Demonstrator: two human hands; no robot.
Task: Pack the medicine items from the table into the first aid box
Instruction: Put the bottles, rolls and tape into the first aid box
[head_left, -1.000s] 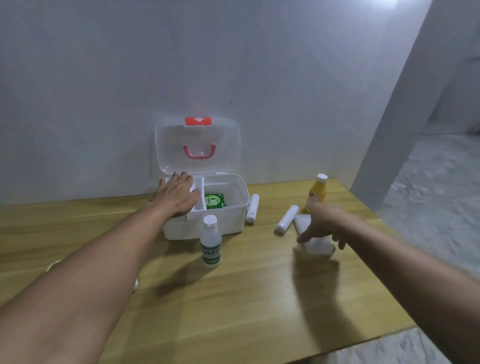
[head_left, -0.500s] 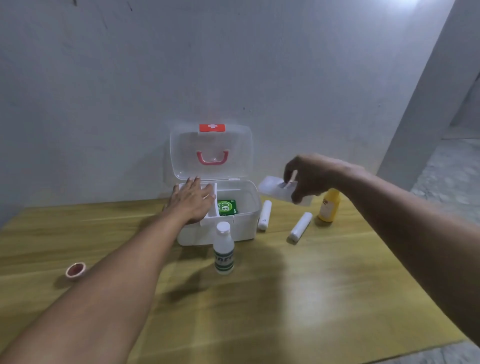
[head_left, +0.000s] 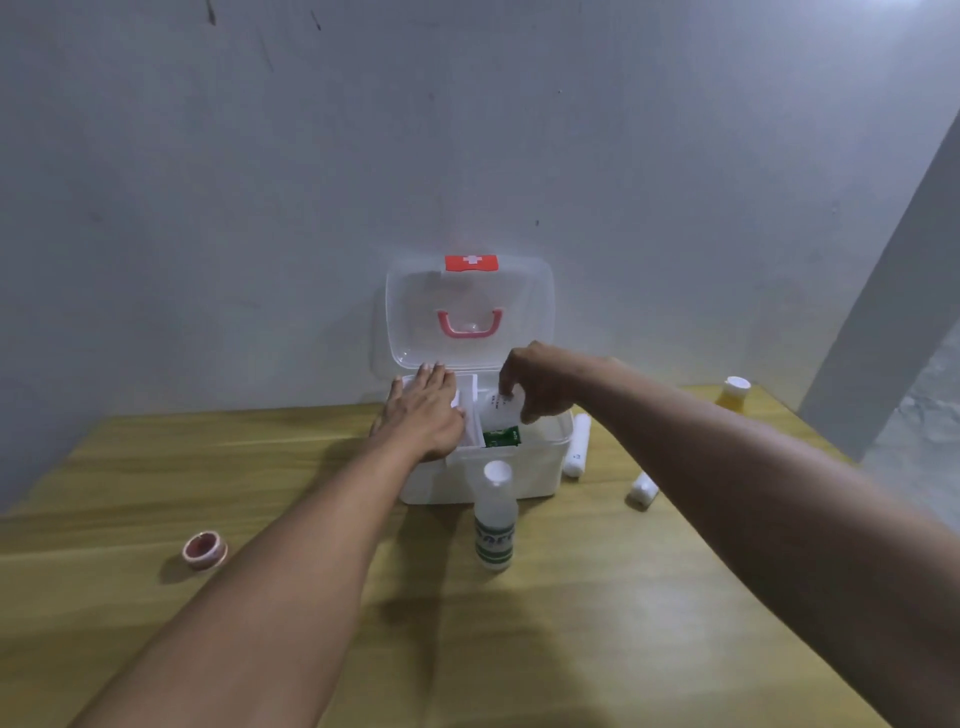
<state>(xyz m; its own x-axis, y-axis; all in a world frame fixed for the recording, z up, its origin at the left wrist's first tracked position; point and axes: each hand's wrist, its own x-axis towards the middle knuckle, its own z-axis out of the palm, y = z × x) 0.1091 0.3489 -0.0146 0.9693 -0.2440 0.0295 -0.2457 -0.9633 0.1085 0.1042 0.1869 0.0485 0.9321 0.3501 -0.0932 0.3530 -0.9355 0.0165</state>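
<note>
White packet partly hidden by right hand, pinched over first aid box. Left hand flat, fingers spread, on box's left rim. Bottle fronts box.

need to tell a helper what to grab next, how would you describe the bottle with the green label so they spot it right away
Find the open first aid box against the wall on the wooden table. Directly in front of it stands a clear bottle, upright, apart from both hands. Its green-banded label and white cap set it apart from the orange bottle at the far right.
</note>
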